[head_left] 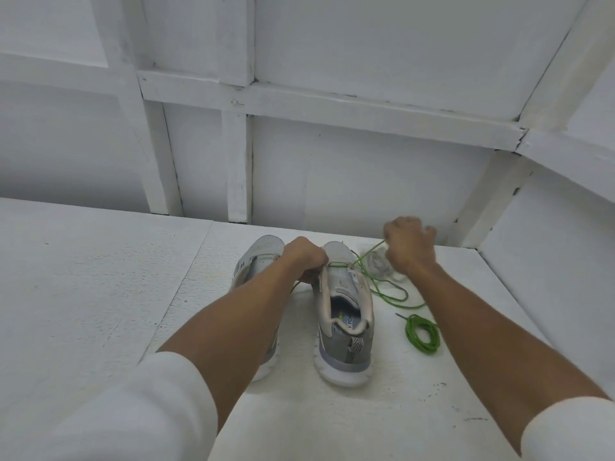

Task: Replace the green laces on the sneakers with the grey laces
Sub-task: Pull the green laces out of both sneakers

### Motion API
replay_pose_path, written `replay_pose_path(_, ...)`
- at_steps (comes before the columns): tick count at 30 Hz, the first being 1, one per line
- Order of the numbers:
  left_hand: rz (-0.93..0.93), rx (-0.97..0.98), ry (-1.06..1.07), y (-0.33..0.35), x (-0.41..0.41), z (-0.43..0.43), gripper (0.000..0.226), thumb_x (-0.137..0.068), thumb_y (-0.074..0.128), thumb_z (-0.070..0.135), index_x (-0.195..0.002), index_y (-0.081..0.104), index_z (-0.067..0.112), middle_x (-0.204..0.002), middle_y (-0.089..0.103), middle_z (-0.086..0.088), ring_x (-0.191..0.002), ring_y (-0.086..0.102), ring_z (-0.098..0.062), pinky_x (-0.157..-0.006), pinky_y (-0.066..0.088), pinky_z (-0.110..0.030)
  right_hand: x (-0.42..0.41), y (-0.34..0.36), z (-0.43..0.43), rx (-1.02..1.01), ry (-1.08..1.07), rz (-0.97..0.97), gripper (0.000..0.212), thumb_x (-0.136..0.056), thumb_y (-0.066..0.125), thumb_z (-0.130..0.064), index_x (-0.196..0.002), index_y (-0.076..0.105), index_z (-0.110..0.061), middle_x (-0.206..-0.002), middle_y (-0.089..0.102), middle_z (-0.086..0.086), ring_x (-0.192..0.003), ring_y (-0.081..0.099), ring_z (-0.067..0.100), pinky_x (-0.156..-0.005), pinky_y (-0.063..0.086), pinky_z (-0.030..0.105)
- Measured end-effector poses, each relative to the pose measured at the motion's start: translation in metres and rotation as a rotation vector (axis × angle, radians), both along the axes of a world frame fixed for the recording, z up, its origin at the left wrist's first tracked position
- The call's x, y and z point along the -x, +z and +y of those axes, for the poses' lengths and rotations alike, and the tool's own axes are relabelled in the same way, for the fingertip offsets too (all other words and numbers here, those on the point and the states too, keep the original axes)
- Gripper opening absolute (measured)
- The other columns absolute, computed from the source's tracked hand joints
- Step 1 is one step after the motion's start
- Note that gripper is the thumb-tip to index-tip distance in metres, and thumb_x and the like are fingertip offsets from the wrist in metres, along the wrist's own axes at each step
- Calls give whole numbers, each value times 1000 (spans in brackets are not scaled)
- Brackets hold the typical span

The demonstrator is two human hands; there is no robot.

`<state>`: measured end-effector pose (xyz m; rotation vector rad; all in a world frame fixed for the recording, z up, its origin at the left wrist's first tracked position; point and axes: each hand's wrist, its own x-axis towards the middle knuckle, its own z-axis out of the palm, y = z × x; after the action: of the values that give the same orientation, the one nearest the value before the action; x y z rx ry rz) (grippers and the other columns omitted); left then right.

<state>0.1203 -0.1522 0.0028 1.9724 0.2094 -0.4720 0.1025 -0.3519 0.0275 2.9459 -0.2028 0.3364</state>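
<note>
One green lace (422,333) off; right hand (411,247) grip pinches second lace (382,287), half out of sneaker (346,327); left hand (307,257) grip apparently clamps it; grey laces (377,261) unused.

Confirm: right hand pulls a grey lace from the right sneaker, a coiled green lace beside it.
Wrong colour: the head view shows the right hand pulling a green lace, not grey, from the right sneaker; the coiled green lace lies beside it.
</note>
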Motion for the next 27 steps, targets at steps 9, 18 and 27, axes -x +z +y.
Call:
replay_pose_path(9,-19,-11,6,-3,-3,-1,14,-79,64,6,-88,64,-5,-75,69,-18,-76,73,-35,-73,60,-48,-9,-8,16,-178,221,235,41,-90,59,-25,-129,54,-35,-151,35,-7,-141,22,23,-111,27,49)
replay_pose_path(18,6,-5,2,-7,-7,-1,11,-76,64,6,-83,64,-2,-73,67,-17,-81,73,-34,-79,59,-48,3,5,-6,40,-87,2,40,-85,53,-10,-125,51,-15,-133,47,5,-131,32,29,-105,28,51)
replay_pose_path(27,10,-17,-4,-8,-8,-1,6,-79,63,7,-75,60,2,-65,66,-14,-79,73,-33,-79,60,-45,-5,-24,18,-181,200,251,31,-91,60,-29,-122,59,-33,-149,37,-8,-144,16,25,-114,20,52)
